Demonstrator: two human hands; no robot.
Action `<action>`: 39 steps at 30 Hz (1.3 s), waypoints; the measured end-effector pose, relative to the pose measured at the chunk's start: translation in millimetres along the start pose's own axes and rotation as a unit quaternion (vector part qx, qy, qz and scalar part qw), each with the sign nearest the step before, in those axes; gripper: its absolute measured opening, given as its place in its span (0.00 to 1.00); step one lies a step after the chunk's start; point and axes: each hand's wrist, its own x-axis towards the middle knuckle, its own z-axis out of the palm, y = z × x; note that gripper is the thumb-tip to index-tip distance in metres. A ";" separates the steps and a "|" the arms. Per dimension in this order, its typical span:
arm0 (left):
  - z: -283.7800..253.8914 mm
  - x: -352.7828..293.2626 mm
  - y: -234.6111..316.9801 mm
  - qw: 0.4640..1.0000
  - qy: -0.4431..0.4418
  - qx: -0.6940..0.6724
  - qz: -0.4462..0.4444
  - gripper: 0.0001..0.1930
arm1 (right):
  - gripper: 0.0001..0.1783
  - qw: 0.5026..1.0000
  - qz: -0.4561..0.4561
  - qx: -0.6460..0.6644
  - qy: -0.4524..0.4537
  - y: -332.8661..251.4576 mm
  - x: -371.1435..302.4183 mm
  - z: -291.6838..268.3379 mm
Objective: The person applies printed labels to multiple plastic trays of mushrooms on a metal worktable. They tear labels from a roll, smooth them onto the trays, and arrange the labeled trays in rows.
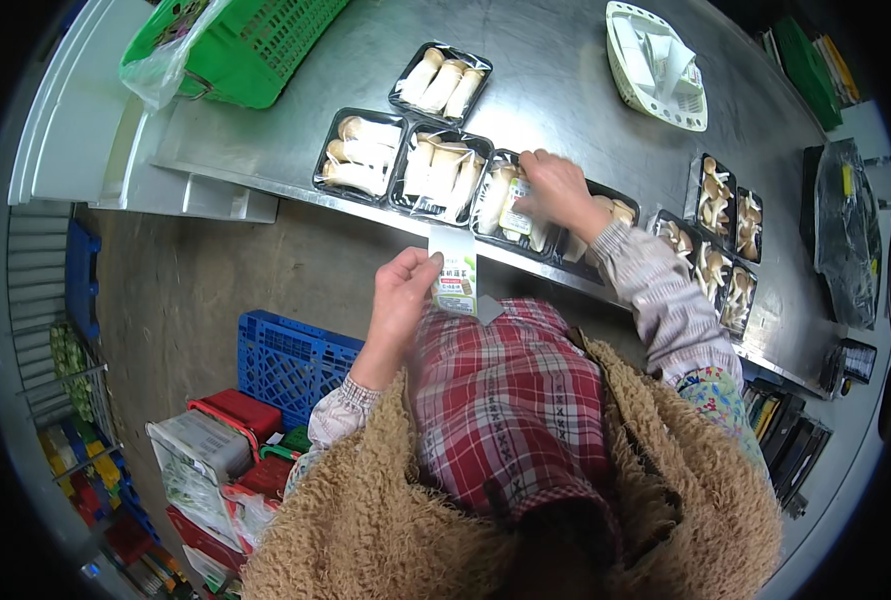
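My left hand (399, 300) is closed, pinching a strip of printed labels (454, 262) between thumb and fingers in front of the table edge. My right hand (557, 192) is over a wrapped black tray of mushrooms (489, 203), thumb and fingers closed at a white and green label (514, 212) lying against the film. Left of it sit two more wrapped mushroom trays, one with thick pale stems (444, 172) and another (357, 155) at the end of the row. A further tray (441, 84) lies behind them. My right forearm partly covers a mushroom tray (615, 208).
Several smaller mushroom trays (710, 270) lie farther right on the metal table (555, 100). A white basket (613, 50) with papers stands at the back, a green crate (275, 50) at the far left. Below are a blue plastic crate (283, 365) and red boxes (240, 412).
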 end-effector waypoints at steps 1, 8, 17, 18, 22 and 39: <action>0.6 -0.2 2.5 1.000 0.000 0.006 0.007 0.08 | 0.31 0.997 0.004 0.076 -0.021 -3.2 -5.3 0.9; 7.0 -0.6 10.6 0.999 0.005 -0.018 0.038 0.08 | 0.23 0.946 0.046 0.318 -0.052 -24.7 -17.7 -32.0; -1.4 1.3 2.3 0.901 0.029 0.254 0.352 0.04 | 0.15 0.887 -0.013 0.453 -0.089 -97.8 -49.6 -48.6; -6.0 2.8 -2.7 0.874 0.014 0.292 0.388 0.04 | 0.15 0.870 -0.013 0.485 -0.088 -101.3 -51.2 -47.8; -8.9 -12.1 -8.8 0.990 -0.044 0.029 0.130 0.04 | 0.11 0.905 -0.059 0.420 -0.024 -106.2 -51.3 -37.1; -64.6 -24.7 -21.2 0.999 0.043 -0.004 0.010 0.05 | 0.14 0.901 0.105 0.422 0.016 -47.1 75.9 -6.3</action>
